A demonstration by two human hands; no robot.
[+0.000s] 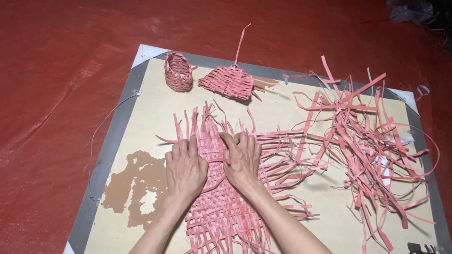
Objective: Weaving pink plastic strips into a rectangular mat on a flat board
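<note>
Both hands lay flat on the woven mat (219, 214) in the middle of the board (124, 139), the left hand (184, 172) and right hand (241, 160) side by side. Each grip was spread open, fingers pressing the red strips, clamped on nothing. Loose strips (365, 138) lay to the right, a small basket (178, 71) beyond.

Woven mat (219, 214) lies on the board (123, 128) (loose strips (365, 138) right, small basket (178, 71) behind).
</note>
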